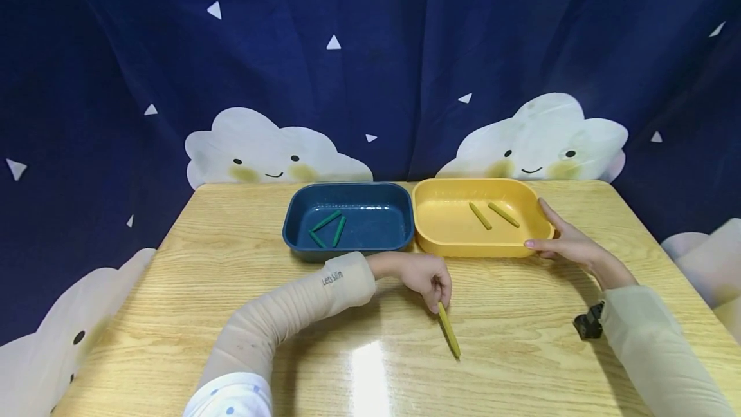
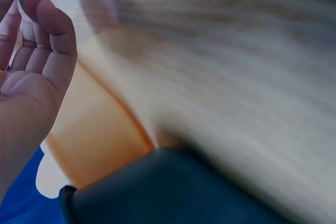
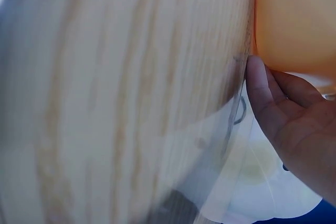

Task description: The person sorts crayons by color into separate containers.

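Observation:
My left hand (image 1: 421,277) is just in front of the two bins and pinches one end of a yellow crayon (image 1: 449,332), which slants down and toward me over the table. The left wrist view has its curled fingers (image 2: 60,30) at the upper left. At the yellow bin (image 1: 463,250), my right hand (image 1: 570,246) holds the front right corner, thumb at the front and fingers along the right side. Two yellow crayons (image 1: 480,216) lie in that bin. The dark blue bin (image 1: 347,253) beside it has three green crayons (image 1: 339,231) inside.
Both bins stand side by side at the back of the wooden table (image 1: 509,365). A small black object (image 1: 589,322) shows by the right sleeve. Behind the table hangs a dark blue curtain (image 1: 382,31) with clouds and white triangles.

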`<state>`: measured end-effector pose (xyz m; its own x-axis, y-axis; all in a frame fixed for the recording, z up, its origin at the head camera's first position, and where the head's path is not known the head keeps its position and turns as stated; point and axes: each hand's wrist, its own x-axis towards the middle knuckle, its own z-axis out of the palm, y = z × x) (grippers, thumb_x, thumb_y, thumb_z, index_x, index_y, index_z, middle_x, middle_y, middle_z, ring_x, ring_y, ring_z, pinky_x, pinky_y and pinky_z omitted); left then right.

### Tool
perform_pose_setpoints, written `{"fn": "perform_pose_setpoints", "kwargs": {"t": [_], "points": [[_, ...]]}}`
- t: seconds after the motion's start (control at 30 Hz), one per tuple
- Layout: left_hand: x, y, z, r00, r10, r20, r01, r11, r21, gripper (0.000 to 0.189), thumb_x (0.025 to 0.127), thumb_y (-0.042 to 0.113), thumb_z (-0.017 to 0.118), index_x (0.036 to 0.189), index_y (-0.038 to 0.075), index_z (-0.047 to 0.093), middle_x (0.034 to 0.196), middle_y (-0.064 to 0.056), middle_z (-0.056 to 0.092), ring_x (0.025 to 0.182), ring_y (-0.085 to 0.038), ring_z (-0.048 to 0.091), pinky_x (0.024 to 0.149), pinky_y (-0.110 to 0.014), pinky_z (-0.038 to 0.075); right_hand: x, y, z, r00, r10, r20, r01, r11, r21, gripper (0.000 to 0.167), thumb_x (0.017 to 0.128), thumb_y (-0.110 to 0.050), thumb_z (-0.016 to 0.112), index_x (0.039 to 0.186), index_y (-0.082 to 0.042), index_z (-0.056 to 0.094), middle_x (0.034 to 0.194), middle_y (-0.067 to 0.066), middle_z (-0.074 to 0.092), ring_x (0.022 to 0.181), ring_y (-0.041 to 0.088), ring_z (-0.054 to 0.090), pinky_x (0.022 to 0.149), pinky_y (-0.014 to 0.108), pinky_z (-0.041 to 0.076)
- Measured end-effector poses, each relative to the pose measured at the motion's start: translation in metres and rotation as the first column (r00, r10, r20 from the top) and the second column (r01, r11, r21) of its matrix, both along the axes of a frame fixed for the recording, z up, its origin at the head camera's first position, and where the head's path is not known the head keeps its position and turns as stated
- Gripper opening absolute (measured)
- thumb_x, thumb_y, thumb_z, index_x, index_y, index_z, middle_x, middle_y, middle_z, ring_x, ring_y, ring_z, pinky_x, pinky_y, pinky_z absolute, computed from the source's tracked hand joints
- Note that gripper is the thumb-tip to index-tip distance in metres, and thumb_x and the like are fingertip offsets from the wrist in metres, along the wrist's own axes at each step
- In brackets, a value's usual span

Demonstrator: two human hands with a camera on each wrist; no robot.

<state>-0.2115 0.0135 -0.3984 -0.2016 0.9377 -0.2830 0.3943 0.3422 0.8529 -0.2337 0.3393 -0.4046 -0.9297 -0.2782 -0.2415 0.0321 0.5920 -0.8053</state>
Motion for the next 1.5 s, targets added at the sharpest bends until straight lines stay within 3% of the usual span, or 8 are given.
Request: {"fn": "perform_pose_setpoints", "kwargs": {"t": [0.17, 0.33, 0.63, 0.93, 1.07, 1.23, 1.4, 1.5], "points": [[-0.006, -0.001, 0.011, 0.997, 0.052, -0.05, -0.048, 0.996, 0.077, 0.011, 0.072, -0.009, 0.07, 0.083, -0.01, 0.067, 0.064, 0.0, 0.059, 0.059, -0.003, 0.051, 0.058, -0.017, 0.043, 0.001, 0.0, 0.0, 1.0, 0.0, 0.002, 0.0, 1.0, -0.018, 0.105, 0.084, -0.026, 0.066, 0.141, -0.021, -0.022, 0.139, 0.039, 0.01, 0.073, 0.017, 0.058, 0.07, 0.021, 0.042], [-0.014, -0.002, 0.019, 0.982, 0.143, -0.12, -0.125, 0.981, 0.149, 0.01, 0.073, -0.004, 0.072, 0.082, -0.006, 0.069, 0.072, -0.008, 0.066, 0.063, -0.003, 0.056, 0.062, -0.019, 0.047, 0.001, 0.001, -0.002, 1.0, 0.007, 0.0, -0.007, 0.999, -0.051, 0.105, 0.084, -0.023, 0.066, 0.141, -0.02, -0.022, 0.136, 0.041, 0.013, 0.073, 0.016, 0.059, 0.068, 0.026, 0.047], [-0.027, -0.002, 0.036, 0.934, 0.323, -0.151, -0.277, 0.925, 0.261, 0.01, 0.075, 0.001, 0.072, 0.083, -0.005, 0.07, 0.074, -0.008, 0.067, 0.064, -0.005, 0.057, 0.061, -0.02, 0.047, 0.0, 0.0, -0.002, 1.0, 0.008, -0.004, -0.008, 0.999, -0.044, 0.104, 0.085, -0.022, 0.066, 0.141, -0.021, -0.022, 0.137, 0.041, 0.01, 0.075, 0.016, 0.059, 0.069, 0.025, 0.046], [-0.038, 0.005, 0.056, 0.891, 0.438, -0.119, -0.38, 0.864, 0.329, 0.009, 0.078, 0.002, 0.07, 0.085, -0.004, 0.07, 0.074, -0.006, 0.066, 0.065, -0.011, 0.059, 0.062, -0.022, 0.048, 0.0, 0.0, -0.005, 1.0, 0.006, -0.01, -0.007, 0.999, -0.039, 0.105, 0.085, -0.023, 0.066, 0.141, -0.02, -0.022, 0.134, 0.04, 0.02, 0.074, 0.016, 0.057, 0.069, 0.025, 0.045], [-0.042, 0.011, 0.059, 0.877, 0.459, -0.143, -0.387, 0.851, 0.355, 0.008, 0.078, 0.004, 0.07, 0.084, -0.002, 0.07, 0.071, -0.004, 0.066, 0.064, -0.011, 0.058, 0.063, -0.022, 0.049, 0.001, 0.002, -0.006, 1.0, 0.004, -0.017, -0.005, 0.999, -0.045, 0.105, 0.084, -0.024, 0.066, 0.141, -0.019, -0.022, 0.137, 0.04, 0.014, 0.074, 0.016, 0.058, 0.069, 0.025, 0.045], [-0.048, 0.02, 0.061, 0.853, 0.507, -0.122, -0.437, 0.823, 0.362, 0.009, 0.08, 0.006, 0.07, 0.086, 0.0, 0.071, 0.072, -0.002, 0.065, 0.066, -0.014, 0.058, 0.064, -0.025, 0.049, 0.003, 0.002, -0.006, 1.0, 0.007, -0.025, -0.008, 0.999, -0.047, 0.105, 0.084, -0.022, 0.066, 0.141, -0.018, -0.022, 0.138, 0.042, 0.007, 0.076, 0.017, 0.058, 0.069, 0.026, 0.046], [-0.055, 0.026, 0.064, 0.829, 0.553, -0.085, -0.492, 0.793, 0.36, 0.012, 0.08, 0.007, 0.069, 0.089, -0.001, 0.07, 0.074, -0.004, 0.066, 0.068, -0.016, 0.059, 0.062, -0.023, 0.048, 0.004, 0.0, -0.007, 1.0, 0.004, -0.025, -0.006, 0.999, -0.052, 0.105, 0.084, -0.023, 0.066, 0.141, -0.018, -0.022, 0.136, 0.043, 0.01, 0.076, 0.018, 0.059, 0.069, 0.026, 0.046], [-0.061, 0.029, 0.067, 0.816, 0.575, -0.057, -0.517, 0.77, 0.374, 0.014, 0.08, 0.006, 0.069, 0.09, -0.003, 0.07, 0.075, -0.006, 0.066, 0.067, -0.015, 0.059, 0.061, -0.022, 0.047, 0.003, 0.0, -0.007, 1.0, -0.001, -0.022, 0.0, 0.999, -0.049, 0.105, 0.084, -0.024, 0.066, 0.141, -0.018, -0.022, 0.133, 0.042, 0.02, 0.076, 0.018, 0.059, 0.069, 0.027, 0.046]]}}
